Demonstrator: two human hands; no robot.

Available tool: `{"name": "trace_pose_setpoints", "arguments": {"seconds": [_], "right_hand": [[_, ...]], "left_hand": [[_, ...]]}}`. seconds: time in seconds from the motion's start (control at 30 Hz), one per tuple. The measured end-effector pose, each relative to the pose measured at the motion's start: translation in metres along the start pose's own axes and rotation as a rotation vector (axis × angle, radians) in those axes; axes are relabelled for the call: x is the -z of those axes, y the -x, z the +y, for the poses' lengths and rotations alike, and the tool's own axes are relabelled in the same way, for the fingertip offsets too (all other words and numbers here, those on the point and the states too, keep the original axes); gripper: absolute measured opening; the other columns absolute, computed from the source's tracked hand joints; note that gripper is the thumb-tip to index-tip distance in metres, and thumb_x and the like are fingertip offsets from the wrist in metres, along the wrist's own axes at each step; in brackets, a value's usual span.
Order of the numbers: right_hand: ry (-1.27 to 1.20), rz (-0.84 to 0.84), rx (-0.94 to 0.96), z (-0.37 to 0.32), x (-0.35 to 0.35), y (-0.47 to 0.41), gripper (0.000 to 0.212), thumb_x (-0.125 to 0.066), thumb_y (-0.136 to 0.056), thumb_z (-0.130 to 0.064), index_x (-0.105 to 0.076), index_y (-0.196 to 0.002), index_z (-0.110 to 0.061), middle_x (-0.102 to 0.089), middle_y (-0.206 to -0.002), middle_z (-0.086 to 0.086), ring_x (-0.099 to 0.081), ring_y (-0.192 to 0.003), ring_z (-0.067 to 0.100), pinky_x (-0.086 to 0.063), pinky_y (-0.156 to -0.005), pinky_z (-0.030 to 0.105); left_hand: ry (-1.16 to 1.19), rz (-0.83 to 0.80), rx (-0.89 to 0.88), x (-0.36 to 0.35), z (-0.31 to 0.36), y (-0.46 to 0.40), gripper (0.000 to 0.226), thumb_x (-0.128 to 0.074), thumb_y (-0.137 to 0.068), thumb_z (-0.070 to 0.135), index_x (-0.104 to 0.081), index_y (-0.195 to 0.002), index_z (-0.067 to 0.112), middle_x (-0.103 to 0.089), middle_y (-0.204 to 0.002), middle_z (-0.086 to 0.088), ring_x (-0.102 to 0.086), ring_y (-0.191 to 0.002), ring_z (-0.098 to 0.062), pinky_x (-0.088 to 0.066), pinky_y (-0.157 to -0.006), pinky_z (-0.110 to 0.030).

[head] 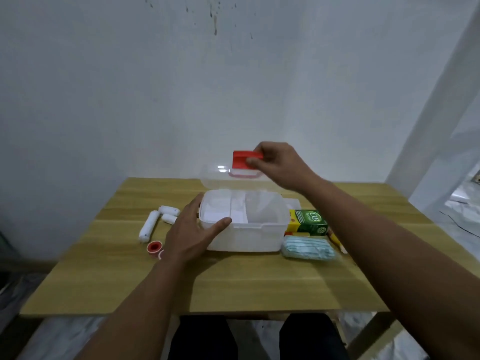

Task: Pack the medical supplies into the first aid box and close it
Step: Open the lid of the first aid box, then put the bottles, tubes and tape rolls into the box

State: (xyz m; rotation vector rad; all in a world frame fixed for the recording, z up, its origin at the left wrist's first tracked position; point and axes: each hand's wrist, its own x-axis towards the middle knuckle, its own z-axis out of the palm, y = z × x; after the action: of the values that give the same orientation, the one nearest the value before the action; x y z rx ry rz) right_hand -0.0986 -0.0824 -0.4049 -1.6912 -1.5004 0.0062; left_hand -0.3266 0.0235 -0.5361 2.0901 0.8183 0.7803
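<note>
While our left hand [191,231] rests spread against the first aid box [244,224], gripping nothing, our right hand [279,165] pinches the raised lid's red latch [242,159]. Bandage rolls [158,219] lie on the surface [233,281].

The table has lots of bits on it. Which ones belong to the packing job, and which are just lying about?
Part of the job:
first aid box, lid up, red latch held by the right hand
left hand on the box
bandage rolls
red tape roll
green medicine carton
face mask pack

Just there:
wooden table
wall
</note>
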Motion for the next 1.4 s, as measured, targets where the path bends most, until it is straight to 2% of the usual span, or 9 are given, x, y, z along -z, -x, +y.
{"name": "trace_pose_setpoints", "arguments": {"seconds": [0.13, 0.27, 0.47, 0.63, 0.77, 0.9, 1.03, 1.23, 1.4], "right_hand": [[0.061, 0.124, -0.157, 0.012, 0.004, -0.047, 0.03, -0.074, -0.09, -0.046, -0.072, -0.093, -0.016, -0.074, -0.082, 0.001, -0.067, -0.074, 0.014, -0.052, -0.068, 0.034], [0.24, 0.227, -0.409, 0.042, -0.01, -0.056, 0.073, -0.053, -0.085, -0.081, -0.061, -0.126, -0.021, -0.071, -0.115, 0.004, -0.066, -0.106, 0.022, -0.05, -0.08, 0.034], [0.061, -0.029, -0.632, 0.089, -0.026, -0.034, 0.084, -0.055, -0.097, -0.061, -0.026, -0.161, -0.015, -0.038, -0.16, 0.017, -0.045, -0.141, 0.034, -0.043, -0.113, 0.047], [0.202, -0.214, -0.585, 0.098, -0.003, -0.008, 0.04, -0.068, -0.097, -0.029, -0.066, -0.133, -0.012, -0.066, -0.134, 0.011, -0.063, -0.115, 0.023, -0.047, -0.095, 0.03], [0.348, -0.349, -0.565, 0.095, 0.021, 0.012, 0.023, -0.073, -0.089, -0.016, -0.078, -0.112, -0.014, -0.075, -0.113, 0.008, -0.068, -0.097, 0.02, -0.053, -0.088, 0.031], [0.467, -0.532, -0.621, 0.09, 0.04, 0.026, 0.038, -0.083, -0.079, -0.019, -0.077, -0.116, -0.016, -0.072, -0.11, 0.001, -0.066, -0.103, 0.02, -0.053, -0.092, 0.034], [0.639, -0.711, -0.707, 0.095, 0.038, 0.046, 0.08, -0.095, -0.062, -0.034, -0.062, -0.135, -0.027, -0.059, -0.125, -0.002, -0.058, -0.118, 0.025, -0.053, -0.097, 0.044], [0.785, -0.612, -0.633, 0.089, 0.045, 0.054, 0.086, -0.092, -0.059, -0.04, -0.058, -0.138, -0.034, -0.058, -0.137, -0.001, -0.057, -0.121, 0.027, -0.054, -0.096, 0.048], [0.776, -0.487, -0.584, 0.052, 0.093, 0.022, 0.082, -0.093, -0.067, -0.031, -0.059, -0.141, -0.021, -0.061, -0.135, 0.009, -0.062, -0.112, 0.029, -0.058, -0.072, 0.035]], "left_hand": [[0.002, -0.021, 0.023, -0.002, -0.003, -0.006, 0.115, -0.053, -0.063, 0.098, -0.028, -0.159, 0.04, -0.038, -0.162, 0.013, -0.038, -0.147, -0.014, -0.042, -0.114, -0.048], [-0.061, -0.038, 0.012, -0.001, -0.003, -0.009, 0.115, -0.056, -0.062, 0.095, -0.027, -0.159, 0.041, -0.04, -0.161, 0.013, -0.041, -0.144, -0.015, -0.046, -0.11, -0.05], [-0.03, 0.0, -0.034, -0.001, 0.001, -0.007, 0.095, -0.078, -0.079, 0.062, -0.031, -0.158, 0.039, -0.039, -0.137, 0.029, -0.036, -0.128, 0.001, -0.039, -0.099, -0.028], [0.005, 0.032, -0.01, -0.01, 0.0, -0.011, 0.091, -0.076, -0.077, 0.064, -0.034, -0.155, 0.043, -0.041, -0.131, 0.036, -0.04, -0.123, 0.002, -0.04, -0.096, -0.029], [-0.006, 0.009, 0.015, -0.01, -0.001, -0.012, 0.1, -0.064, -0.067, 0.079, -0.03, -0.155, 0.046, -0.043, -0.138, 0.029, -0.042, -0.124, -0.004, -0.046, -0.098, -0.036], [0.008, -0.007, 0.019, -0.01, 0.001, -0.011, 0.099, -0.066, -0.069, 0.077, -0.029, -0.156, 0.046, -0.044, -0.14, 0.026, -0.043, -0.125, -0.006, -0.046, -0.097, -0.038], [0.048, -0.014, 0.042, -0.01, 0.002, -0.01, 0.095, -0.071, -0.072, 0.073, -0.03, -0.154, 0.048, -0.049, -0.145, 0.024, -0.047, -0.129, -0.01, -0.049, -0.102, -0.043], [0.069, -0.046, 0.057, -0.009, 0.004, -0.011, 0.097, -0.075, -0.078, 0.067, -0.026, -0.158, 0.044, -0.042, -0.137, 0.028, -0.043, -0.125, -0.005, -0.045, -0.099, -0.036], [0.078, -0.058, 0.077, -0.008, 0.003, -0.012, 0.104, -0.072, -0.072, 0.076, -0.024, -0.158, 0.045, -0.044, -0.153, 0.02, -0.045, -0.134, -0.011, -0.046, -0.104, -0.04]]}}
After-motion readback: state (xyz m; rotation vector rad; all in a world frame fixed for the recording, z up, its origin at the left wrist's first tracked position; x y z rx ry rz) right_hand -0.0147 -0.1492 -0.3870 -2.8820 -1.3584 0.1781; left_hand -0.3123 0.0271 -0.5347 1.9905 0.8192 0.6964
